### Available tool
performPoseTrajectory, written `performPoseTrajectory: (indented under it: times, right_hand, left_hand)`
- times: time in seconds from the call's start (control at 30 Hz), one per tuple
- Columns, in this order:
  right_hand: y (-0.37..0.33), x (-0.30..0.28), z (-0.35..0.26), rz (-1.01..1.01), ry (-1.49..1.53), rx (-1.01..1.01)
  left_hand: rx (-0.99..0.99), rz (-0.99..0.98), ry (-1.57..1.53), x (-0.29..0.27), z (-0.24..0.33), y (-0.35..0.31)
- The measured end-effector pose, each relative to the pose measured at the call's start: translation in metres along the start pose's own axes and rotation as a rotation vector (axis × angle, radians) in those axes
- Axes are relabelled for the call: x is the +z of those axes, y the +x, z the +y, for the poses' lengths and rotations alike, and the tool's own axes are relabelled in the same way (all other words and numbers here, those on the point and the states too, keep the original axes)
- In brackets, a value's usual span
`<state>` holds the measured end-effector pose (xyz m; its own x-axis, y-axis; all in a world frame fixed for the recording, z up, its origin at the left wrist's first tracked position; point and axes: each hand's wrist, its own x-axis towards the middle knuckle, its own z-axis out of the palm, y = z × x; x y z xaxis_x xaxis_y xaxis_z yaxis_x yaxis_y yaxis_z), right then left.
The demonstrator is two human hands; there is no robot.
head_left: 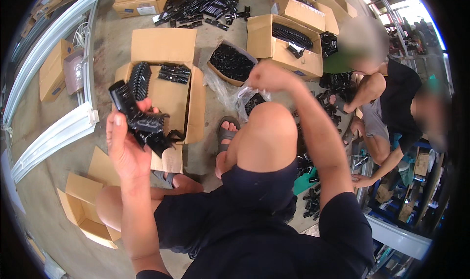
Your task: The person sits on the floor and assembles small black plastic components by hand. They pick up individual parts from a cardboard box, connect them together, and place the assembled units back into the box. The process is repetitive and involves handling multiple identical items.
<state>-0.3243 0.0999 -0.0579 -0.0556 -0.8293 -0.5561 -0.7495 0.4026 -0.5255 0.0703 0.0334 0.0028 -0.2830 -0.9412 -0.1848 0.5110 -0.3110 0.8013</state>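
Note:
My left hand (125, 149) is wrapped round a black plastic part (142, 117) with a tubular end, held up over the left side of an open cardboard box (196, 107). Inside that box stand neat rows of similar black parts (174, 74). My right hand (270, 77) is closed, its fingers curled down above a clear plastic bag (223, 94); what they hold, if anything, is hidden. Small black pieces (254, 102) lie in the bag. Just beyond it, a small carton (211, 63) is filled with more small black pieces.
A heap of black parts (205, 7) lies on the floor ahead. Another open carton (259, 34) stands at the far right, near a crouching co-worker (396, 93). White metal rails (54, 142) lie on the left, an open carton (81, 205) lower left.

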Motion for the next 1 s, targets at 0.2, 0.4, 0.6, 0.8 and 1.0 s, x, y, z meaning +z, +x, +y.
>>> performPoseTrajectory:
  times: [0.2, 0.4, 0.6, 0.8, 1.0]
  right_hand:
    - [0.040, 0.229, 0.164, 0.037, -0.261, 0.290]
    - [0.047, 0.244, 0.156, 0.113, -0.164, 0.351]
    - [0.034, 0.218, 0.130, 0.218, 0.205, 0.418]
    - [0.034, 0.272, 0.214, 0.423, -0.117, 0.282]
    - [0.018, 0.182, 0.133, 0.499, 0.232, 0.142]
  left_hand:
    - [-0.034, -0.042, -0.024, -0.006, -0.007, 0.011]
    - [-0.055, -0.008, -0.056, 0.004, -0.018, 0.025]
    - [-0.139, 0.026, 0.072, 0.024, -0.028, 0.027]
    - [-0.202, -0.040, -0.006, 0.030, -0.055, 0.026]
    - [-0.080, -0.024, 0.021, 0.018, -0.028, 0.024]
